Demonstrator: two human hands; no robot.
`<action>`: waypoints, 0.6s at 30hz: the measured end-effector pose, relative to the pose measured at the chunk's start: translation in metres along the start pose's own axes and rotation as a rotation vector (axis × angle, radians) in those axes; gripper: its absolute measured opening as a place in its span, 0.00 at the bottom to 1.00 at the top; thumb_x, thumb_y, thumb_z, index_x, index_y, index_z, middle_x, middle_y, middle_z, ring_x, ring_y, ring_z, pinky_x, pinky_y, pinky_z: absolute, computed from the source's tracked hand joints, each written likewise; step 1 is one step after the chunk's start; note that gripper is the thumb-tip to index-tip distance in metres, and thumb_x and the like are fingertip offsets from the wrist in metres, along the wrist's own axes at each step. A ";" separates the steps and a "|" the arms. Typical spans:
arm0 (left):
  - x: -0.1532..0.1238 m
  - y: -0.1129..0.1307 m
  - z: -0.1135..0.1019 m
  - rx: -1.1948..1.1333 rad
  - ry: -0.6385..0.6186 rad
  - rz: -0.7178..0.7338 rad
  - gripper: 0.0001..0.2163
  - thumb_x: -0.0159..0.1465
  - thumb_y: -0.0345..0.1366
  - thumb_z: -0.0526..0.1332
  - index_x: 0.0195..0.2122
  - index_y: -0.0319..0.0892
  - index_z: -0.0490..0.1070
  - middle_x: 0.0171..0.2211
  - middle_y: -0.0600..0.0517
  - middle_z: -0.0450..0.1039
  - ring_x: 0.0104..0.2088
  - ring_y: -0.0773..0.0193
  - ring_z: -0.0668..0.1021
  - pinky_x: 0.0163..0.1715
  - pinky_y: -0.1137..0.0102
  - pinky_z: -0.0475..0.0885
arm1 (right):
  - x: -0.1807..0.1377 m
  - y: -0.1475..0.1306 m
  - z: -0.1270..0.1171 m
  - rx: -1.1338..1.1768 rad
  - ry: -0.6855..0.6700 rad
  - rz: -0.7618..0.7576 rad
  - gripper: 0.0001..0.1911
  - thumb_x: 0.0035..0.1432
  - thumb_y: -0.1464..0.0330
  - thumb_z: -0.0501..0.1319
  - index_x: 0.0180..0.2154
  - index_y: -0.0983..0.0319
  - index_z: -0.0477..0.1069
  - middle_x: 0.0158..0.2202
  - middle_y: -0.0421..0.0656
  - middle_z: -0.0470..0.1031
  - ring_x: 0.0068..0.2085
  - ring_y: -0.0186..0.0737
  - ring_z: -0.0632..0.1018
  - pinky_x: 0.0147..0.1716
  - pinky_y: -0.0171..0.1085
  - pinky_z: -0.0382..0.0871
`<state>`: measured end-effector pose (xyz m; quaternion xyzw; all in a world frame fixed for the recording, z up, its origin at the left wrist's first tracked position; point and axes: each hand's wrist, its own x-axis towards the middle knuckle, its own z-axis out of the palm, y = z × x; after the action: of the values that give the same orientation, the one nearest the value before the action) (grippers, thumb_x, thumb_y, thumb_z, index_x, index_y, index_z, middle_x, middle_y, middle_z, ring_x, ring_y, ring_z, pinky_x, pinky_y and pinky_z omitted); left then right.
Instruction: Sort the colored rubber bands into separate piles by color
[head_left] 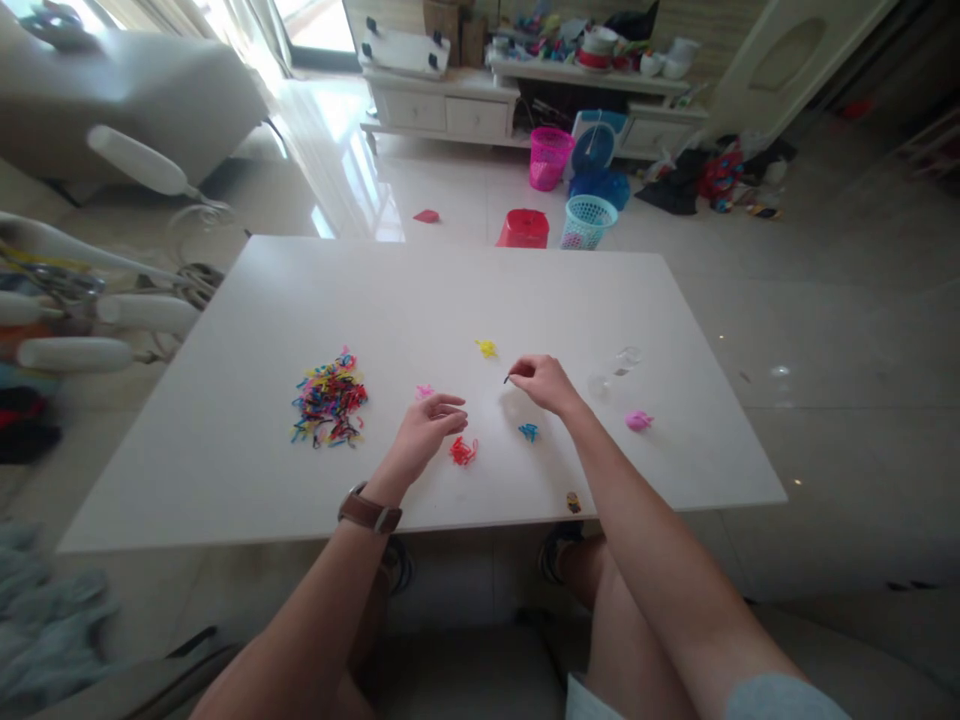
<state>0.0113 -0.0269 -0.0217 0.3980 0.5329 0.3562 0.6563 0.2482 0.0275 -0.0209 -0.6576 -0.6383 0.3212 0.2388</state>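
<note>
My right hand (541, 382) pinches a small black rubber band (507, 379) between thumb and fingertips, above the middle of the white table (360, 290). My left hand (435, 420), with a brown-strapped watch on the wrist, hovers with its fingers loosely apart and nothing visible in them. Small single-colour piles lie around the hands: yellow bands (487, 348), pink bands (424, 391) partly behind the left hand, red bands (463, 452) and blue bands (529, 432). Left of them spreads a large mixed heap of coloured bands (330, 400).
On the table's right lie a pink object (639, 421) and a clear plastic piece (627, 360). A small patterned item (574, 502) rests by the near edge. Beyond the far edge stand a red stool (526, 228) and a light-blue basket (588, 222).
</note>
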 end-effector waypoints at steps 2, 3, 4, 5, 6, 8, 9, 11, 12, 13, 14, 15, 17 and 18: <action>-0.001 0.000 -0.001 -0.003 0.003 -0.004 0.18 0.50 0.40 0.73 0.40 0.38 0.77 0.32 0.49 0.78 0.35 0.62 0.79 0.44 0.61 0.76 | 0.004 0.012 -0.009 -0.085 0.089 0.100 0.06 0.55 0.72 0.64 0.34 0.62 0.81 0.31 0.42 0.82 0.33 0.35 0.78 0.35 0.31 0.68; -0.001 0.001 -0.001 -0.004 0.005 -0.003 0.18 0.50 0.41 0.73 0.40 0.38 0.77 0.32 0.49 0.78 0.35 0.62 0.79 0.44 0.61 0.76 | 0.005 0.018 -0.013 -0.130 0.116 0.140 0.07 0.55 0.72 0.64 0.34 0.62 0.81 0.31 0.42 0.82 0.33 0.35 0.78 0.35 0.32 0.68; -0.001 0.001 -0.002 -0.005 0.006 -0.001 0.18 0.50 0.41 0.73 0.39 0.38 0.77 0.32 0.49 0.78 0.36 0.62 0.79 0.45 0.62 0.76 | 0.005 0.024 -0.016 -0.173 0.131 0.170 0.07 0.55 0.72 0.64 0.34 0.61 0.81 0.31 0.42 0.82 0.33 0.36 0.78 0.35 0.32 0.67; -0.002 0.001 -0.003 -0.004 0.005 0.002 0.18 0.50 0.41 0.73 0.39 0.38 0.77 0.32 0.49 0.78 0.36 0.62 0.79 0.45 0.62 0.76 | 0.005 0.029 -0.019 -0.215 0.136 0.191 0.07 0.55 0.72 0.63 0.34 0.61 0.81 0.31 0.43 0.82 0.33 0.36 0.78 0.36 0.32 0.67; -0.002 0.002 -0.004 -0.003 0.001 0.005 0.17 0.50 0.41 0.73 0.39 0.38 0.78 0.32 0.49 0.78 0.36 0.62 0.79 0.44 0.62 0.76 | 0.005 0.034 -0.020 -0.256 0.134 0.207 0.07 0.55 0.72 0.63 0.35 0.61 0.81 0.32 0.43 0.82 0.34 0.37 0.79 0.36 0.32 0.67; -0.003 0.003 -0.006 0.003 -0.007 0.011 0.17 0.50 0.41 0.72 0.38 0.39 0.78 0.32 0.49 0.78 0.35 0.62 0.79 0.44 0.63 0.75 | 0.004 0.041 -0.021 -0.329 0.112 0.231 0.08 0.56 0.71 0.63 0.35 0.60 0.81 0.33 0.44 0.82 0.35 0.38 0.79 0.37 0.33 0.67; -0.003 0.003 -0.007 0.008 -0.007 0.014 0.16 0.51 0.41 0.72 0.38 0.39 0.78 0.32 0.49 0.77 0.35 0.63 0.79 0.43 0.63 0.75 | 0.004 0.044 -0.020 -0.361 0.095 0.241 0.08 0.56 0.71 0.63 0.36 0.60 0.81 0.34 0.44 0.83 0.36 0.39 0.80 0.38 0.33 0.67; -0.003 0.003 -0.010 0.028 -0.002 0.017 0.16 0.51 0.41 0.71 0.38 0.39 0.78 0.32 0.49 0.77 0.35 0.63 0.79 0.43 0.64 0.75 | 0.004 0.049 -0.018 -0.410 0.058 0.260 0.09 0.57 0.70 0.62 0.37 0.59 0.81 0.36 0.46 0.83 0.38 0.40 0.80 0.39 0.34 0.67; -0.002 0.001 -0.011 0.041 0.005 0.018 0.15 0.51 0.42 0.71 0.38 0.39 0.78 0.32 0.49 0.77 0.35 0.63 0.79 0.42 0.64 0.75 | 0.003 0.050 -0.017 -0.422 0.046 0.267 0.09 0.58 0.69 0.62 0.39 0.59 0.82 0.37 0.47 0.83 0.39 0.41 0.80 0.40 0.34 0.68; -0.001 0.000 -0.013 0.056 0.014 0.020 0.15 0.52 0.42 0.70 0.38 0.39 0.78 0.32 0.49 0.77 0.35 0.62 0.79 0.42 0.64 0.75 | 0.004 0.050 -0.015 -0.428 0.045 0.271 0.11 0.59 0.68 0.62 0.41 0.59 0.82 0.38 0.47 0.83 0.40 0.42 0.80 0.40 0.34 0.68; -0.001 -0.002 -0.015 0.073 0.022 0.023 0.15 0.52 0.42 0.70 0.38 0.39 0.78 0.32 0.49 0.77 0.35 0.62 0.79 0.41 0.64 0.75 | 0.004 0.050 -0.014 -0.427 0.056 0.271 0.13 0.59 0.68 0.62 0.44 0.59 0.81 0.38 0.47 0.83 0.40 0.42 0.80 0.41 0.35 0.68; 0.000 -0.004 -0.016 0.095 0.030 0.029 0.14 0.53 0.42 0.69 0.38 0.39 0.78 0.32 0.49 0.77 0.35 0.62 0.79 0.41 0.65 0.75 | 0.004 0.048 -0.014 -0.421 0.077 0.264 0.15 0.59 0.67 0.62 0.47 0.59 0.80 0.38 0.47 0.82 0.40 0.42 0.80 0.42 0.35 0.68; 0.003 -0.008 -0.020 0.155 0.045 0.047 0.13 0.53 0.41 0.67 0.37 0.40 0.77 0.32 0.49 0.77 0.34 0.61 0.79 0.40 0.65 0.74 | 0.004 0.043 -0.013 -0.401 0.128 0.229 0.20 0.60 0.67 0.61 0.53 0.59 0.78 0.36 0.45 0.82 0.40 0.42 0.80 0.43 0.35 0.68; 0.004 -0.010 -0.023 0.195 0.051 0.061 0.12 0.54 0.41 0.66 0.37 0.40 0.77 0.31 0.49 0.77 0.34 0.61 0.79 0.39 0.65 0.74 | 0.004 0.040 -0.012 -0.388 0.150 0.204 0.21 0.59 0.68 0.61 0.55 0.58 0.76 0.35 0.44 0.81 0.40 0.43 0.79 0.43 0.36 0.68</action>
<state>-0.0097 -0.0243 -0.0351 0.4669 0.5691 0.3325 0.5896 0.2842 0.0300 -0.0419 -0.7744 -0.5987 0.1653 0.1208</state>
